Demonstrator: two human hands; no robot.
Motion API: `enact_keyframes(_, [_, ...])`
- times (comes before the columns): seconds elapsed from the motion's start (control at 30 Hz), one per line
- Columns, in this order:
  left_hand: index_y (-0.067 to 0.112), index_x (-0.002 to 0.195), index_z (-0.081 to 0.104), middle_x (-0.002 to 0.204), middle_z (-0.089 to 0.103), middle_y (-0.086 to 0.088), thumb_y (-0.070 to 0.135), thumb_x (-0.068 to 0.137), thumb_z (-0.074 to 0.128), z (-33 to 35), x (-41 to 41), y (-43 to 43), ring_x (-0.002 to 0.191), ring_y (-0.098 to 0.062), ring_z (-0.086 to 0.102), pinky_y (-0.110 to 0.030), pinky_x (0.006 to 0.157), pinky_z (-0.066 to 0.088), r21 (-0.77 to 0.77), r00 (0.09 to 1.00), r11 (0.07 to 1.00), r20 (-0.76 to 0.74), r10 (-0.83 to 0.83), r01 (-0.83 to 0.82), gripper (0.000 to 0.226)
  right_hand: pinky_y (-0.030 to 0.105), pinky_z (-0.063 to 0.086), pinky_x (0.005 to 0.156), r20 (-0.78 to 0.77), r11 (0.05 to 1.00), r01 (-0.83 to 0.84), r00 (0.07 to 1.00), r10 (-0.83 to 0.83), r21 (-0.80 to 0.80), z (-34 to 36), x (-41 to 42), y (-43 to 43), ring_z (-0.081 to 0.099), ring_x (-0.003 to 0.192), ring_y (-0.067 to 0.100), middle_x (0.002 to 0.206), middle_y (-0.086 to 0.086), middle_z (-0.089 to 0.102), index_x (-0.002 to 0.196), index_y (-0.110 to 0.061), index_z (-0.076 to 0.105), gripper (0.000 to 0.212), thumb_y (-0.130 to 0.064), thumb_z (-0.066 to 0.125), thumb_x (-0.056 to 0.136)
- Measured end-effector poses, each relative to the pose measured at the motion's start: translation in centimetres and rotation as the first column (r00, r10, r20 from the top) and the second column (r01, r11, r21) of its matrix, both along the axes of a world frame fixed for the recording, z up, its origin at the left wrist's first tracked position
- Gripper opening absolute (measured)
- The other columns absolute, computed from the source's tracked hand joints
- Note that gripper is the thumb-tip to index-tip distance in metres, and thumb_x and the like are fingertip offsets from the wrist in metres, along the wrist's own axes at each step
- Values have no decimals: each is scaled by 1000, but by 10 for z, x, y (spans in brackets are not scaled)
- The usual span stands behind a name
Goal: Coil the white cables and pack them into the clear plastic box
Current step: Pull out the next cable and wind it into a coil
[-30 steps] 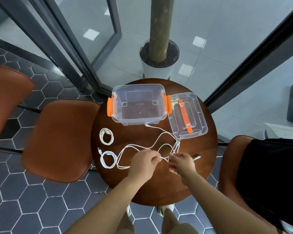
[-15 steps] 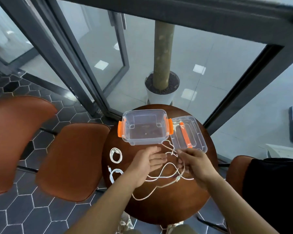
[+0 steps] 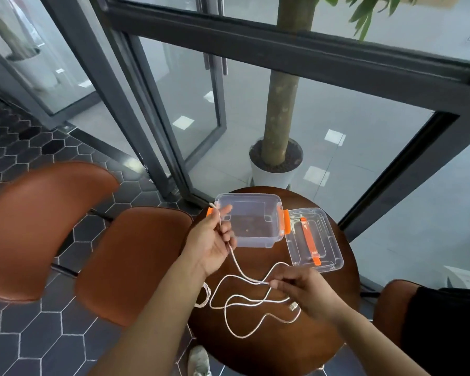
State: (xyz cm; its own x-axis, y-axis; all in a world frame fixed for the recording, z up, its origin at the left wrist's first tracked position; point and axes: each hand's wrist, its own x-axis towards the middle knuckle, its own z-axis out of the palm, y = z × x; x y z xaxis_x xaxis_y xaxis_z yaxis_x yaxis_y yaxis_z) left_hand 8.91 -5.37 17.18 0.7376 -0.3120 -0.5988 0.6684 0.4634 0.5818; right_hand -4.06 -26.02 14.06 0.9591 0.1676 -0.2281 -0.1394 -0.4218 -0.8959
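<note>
Left hand (image 3: 211,240): raised in front of the left end of the box, palm up, fingers loosely curled around one end of the white cable; the cable tip sticks out above the fingers, near the box corner.
Right hand (image 3: 300,287): low over the worktop, thumb and fingers pinched on the same cable at a point further along.
White cable (image 3: 238,264): runs straight from the left hand down to the right hand; the remaining length lies on the worktop in loose, uncoiled loops, with a connector end (image 3: 292,306) just beside the right hand.
Second cable (image 3: 204,295): a small part of white cable shows at the left edge of the worktop, mostly hidden by the left forearm (I cannot tell if it is coiled).
Clear plastic box (image 3: 258,237): open, with orange latches, at the far side of the worktop; no cable is inside.
Lid (image 3: 329,256): lies flat, touching the right side of the box, orange handle on it.
Worktop (image 3: 269,351): round, dark brown wood.
Chairs (image 3: 130,261): brown seats at the left.
</note>
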Motion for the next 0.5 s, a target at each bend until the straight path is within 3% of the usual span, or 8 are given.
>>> enact_keyframes(0.13, [13,128,63,52,38,6,40,104,45,2,4,18,41,-6,36,-21,43,40,-7,999,999,15,-31,31,40,22,43,62,-47,993,-55,998,51,-105,-15,10,3,60,68,5,76,-18,66,91,-25,76,18,-40,66,92])
enact_keyframes(0.2, [12,125,64,49,35,6,40,105,45,2,3,26,39,-6,34,-21,42,40,-17,997,997,25,-72,72,39,24,45,60,-121,988,-59,992,42,-140,-20,22,7,60,64,7,74,-13,67,85,-34,72,14,-42,65,94])
enact_keyframes(0.27, [13,112,67,47,32,7,39,106,43,4,2,29,36,-6,31,-20,41,37,-2,987,988,46,-154,155,35,15,46,56,-167,978,-71,985,38,-197,-24,38,8,61,61,2,69,-15,66,76,-39,67,19,-41,65,95])
enact_keyframes(0.43, [12,98,62,50,45,3,32,106,42,1,-10,40,35,-8,37,-23,40,38,62,951,953,66,-302,298,30,22,52,72,-292,968,-178,949,121,-178,-33,66,-1,71,76,7,77,-10,74,84,-26,73,18,-37,65,95])
enact_keyframes(0.5, [10,96,63,59,59,-3,30,105,43,4,-13,46,37,-11,46,-26,43,43,88,932,934,85,-354,346,29,27,58,81,-348,985,-135,933,91,-105,-38,69,-11,75,83,17,84,4,77,91,-14,73,21,-31,63,98])
